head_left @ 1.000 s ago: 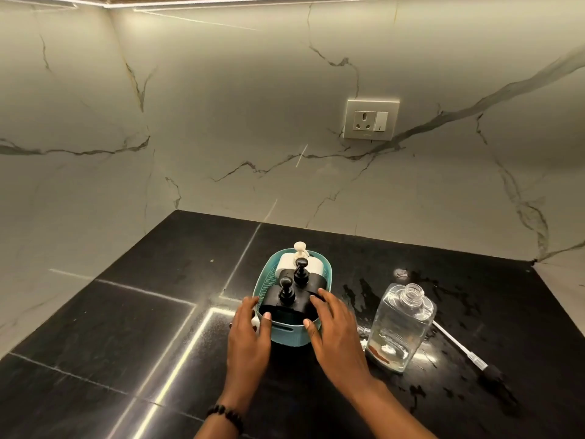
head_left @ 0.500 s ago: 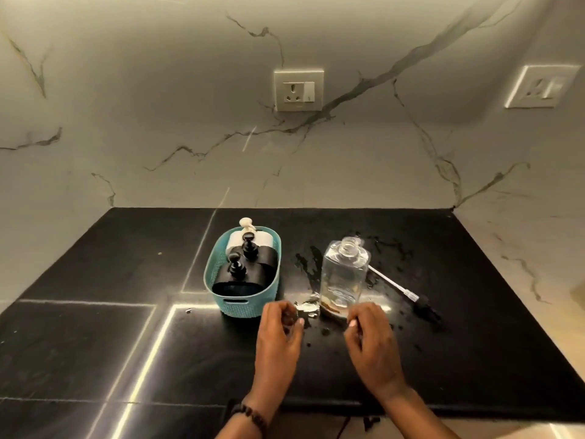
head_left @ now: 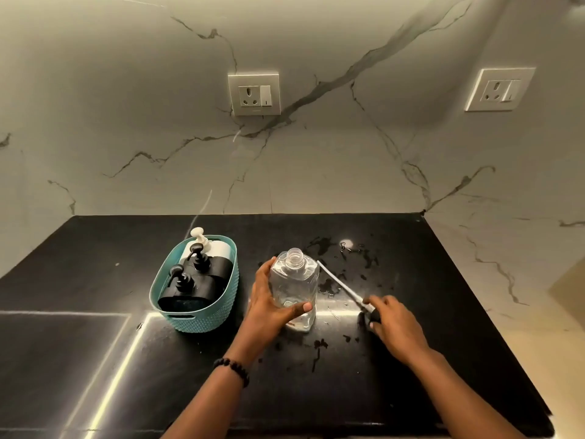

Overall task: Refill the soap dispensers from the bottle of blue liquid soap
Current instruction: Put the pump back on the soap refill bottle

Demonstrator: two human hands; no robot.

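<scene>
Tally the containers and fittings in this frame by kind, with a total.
Black pump dispensers in the basket: 2
White pump dispenser in the basket: 1
Clear bottle, open, gripped by the left hand: 1
Teal basket: 1
Wall sockets: 2
Total: 7

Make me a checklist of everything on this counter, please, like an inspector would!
Surface: black counter, wet splashes behind the bottle.
Job's things: clear bottle upright, cap off, nearly empty; pump lying beside it; no blue soap seen.
Clutter: teal basket holding two black dispensers and a white one.
Hands: left hand grips the bottle; right hand pinches the pump's dark end.
Cables: nothing seen.
Surroundings: marble wall, two sockets.
</scene>
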